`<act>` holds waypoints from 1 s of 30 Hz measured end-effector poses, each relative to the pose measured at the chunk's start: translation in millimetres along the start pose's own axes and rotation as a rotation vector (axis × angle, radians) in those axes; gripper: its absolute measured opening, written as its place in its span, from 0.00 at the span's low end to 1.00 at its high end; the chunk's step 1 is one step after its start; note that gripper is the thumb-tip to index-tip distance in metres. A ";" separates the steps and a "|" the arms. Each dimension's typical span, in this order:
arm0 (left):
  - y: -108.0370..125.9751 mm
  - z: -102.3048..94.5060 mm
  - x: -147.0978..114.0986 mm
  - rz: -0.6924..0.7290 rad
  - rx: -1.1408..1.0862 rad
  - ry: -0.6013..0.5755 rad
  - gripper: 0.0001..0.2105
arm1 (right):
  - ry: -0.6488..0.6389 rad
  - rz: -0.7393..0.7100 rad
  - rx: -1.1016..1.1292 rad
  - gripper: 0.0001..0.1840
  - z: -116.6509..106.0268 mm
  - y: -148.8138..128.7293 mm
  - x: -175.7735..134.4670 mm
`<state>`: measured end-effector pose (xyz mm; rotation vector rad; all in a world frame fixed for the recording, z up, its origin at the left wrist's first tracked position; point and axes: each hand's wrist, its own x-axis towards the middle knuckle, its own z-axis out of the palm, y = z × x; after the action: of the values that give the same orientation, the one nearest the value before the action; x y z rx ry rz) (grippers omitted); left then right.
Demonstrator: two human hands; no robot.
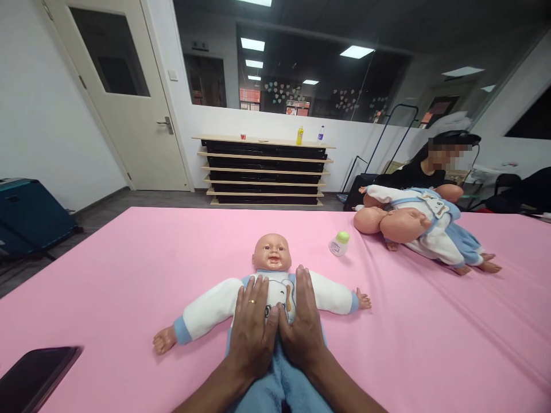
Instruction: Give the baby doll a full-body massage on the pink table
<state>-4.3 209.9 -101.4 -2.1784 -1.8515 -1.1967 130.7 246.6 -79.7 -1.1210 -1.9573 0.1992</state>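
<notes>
A baby doll (pixel 274 261) lies on its back on a pink sheet (pixel 112 275), its head away from me and both arms stretched out sideways. It wears a white and blue outfit with an animal face on the chest. My left hand (pixel 252 327), with a ring on one finger, lies flat on one side of the doll's chest. On the other side rests my right hand (pixel 303 324), also flat with fingers straight. The two thumbs come close together over the middle of the chest. Neither hand grips anything.
A small bottle with a green cap (pixel 340 244) stands right of the doll's head. More dolls (pixel 413 221) lie piled at the right, with a person (pixel 424 163) behind them. A phone (pixel 37 378) lies at the left front. Stacked boards (pixel 264 172) stand by the far wall.
</notes>
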 end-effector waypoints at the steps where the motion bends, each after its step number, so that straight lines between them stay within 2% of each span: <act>1: -1.0 0.5 -0.5 -0.005 0.010 -0.004 0.29 | 0.010 0.008 0.003 0.42 0.5 0.7 -0.5; 3: -1.8 0.6 -1.0 0.000 0.027 0.000 0.27 | 0.010 0.000 -0.004 0.40 1.7 3.0 -1.6; 6: -1.1 0.9 -1.5 0.002 0.009 0.011 0.29 | -0.058 -0.047 -0.046 0.27 3.5 7.1 -3.1; 8: 0.2 1.8 -2.2 -0.010 -0.020 0.010 0.29 | -0.086 -0.047 -0.060 0.23 4.6 9.0 -3.6; 12: 0.0 0.0 0.4 -0.142 -0.148 0.053 0.25 | -0.039 0.021 -0.037 0.27 7.5 10.7 -4.1; 16: -16.7 -9.4 13.4 -0.307 -0.277 0.175 0.20 | -0.010 0.120 -0.015 0.30 10.8 13.5 -4.4; 18: -30.0 -12.9 20.5 -0.313 -0.264 0.206 0.17 | 0.006 0.152 -0.002 0.30 12.0 15.1 -4.2; 22: -47.3 -10.9 26.0 -0.270 -0.175 0.143 0.13 | -0.006 0.156 0.016 0.27 11.9 15.4 -2.5; 26: -47.0 -7.2 24.1 -0.248 -0.162 0.143 0.12 | -0.041 0.220 0.026 0.28 8.1 12.8 1.7; 30: -44.9 -8.0 24.6 -0.259 -0.184 0.167 0.12 | -0.106 0.255 0.090 0.24 3.7 15.3 8.4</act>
<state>-47.1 239.1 -101.2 -1.8877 -2.0722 -1.6015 135.8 263.0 -84.8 -1.3212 -1.8719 0.4873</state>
